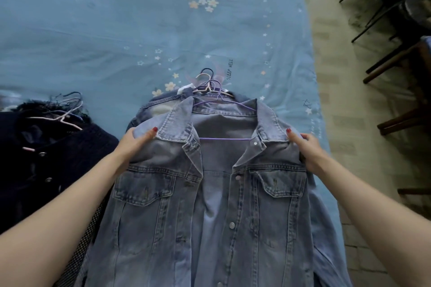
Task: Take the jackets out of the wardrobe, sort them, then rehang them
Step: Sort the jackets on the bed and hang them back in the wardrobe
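A light blue denim jacket [210,205] on a purple wire hanger [224,105] lies front-up on the bed, on top of other denim jackets [151,105] whose hanger hooks [206,79] stick out behind its collar. My left hand [133,144] grips the jacket's left shoulder, thumb on top by the collar. At the right shoulder my right hand [307,149] holds the cloth the same way. A pile of dark navy jackets [42,158] with pink hangers [63,116] lies to the left.
The bed is covered with a blue sheet [116,30] printed with stars and flowers. Right of the bed runs a strip of pale tiled floor [349,123]. Dark wooden chair legs [396,65] stand at the far right.
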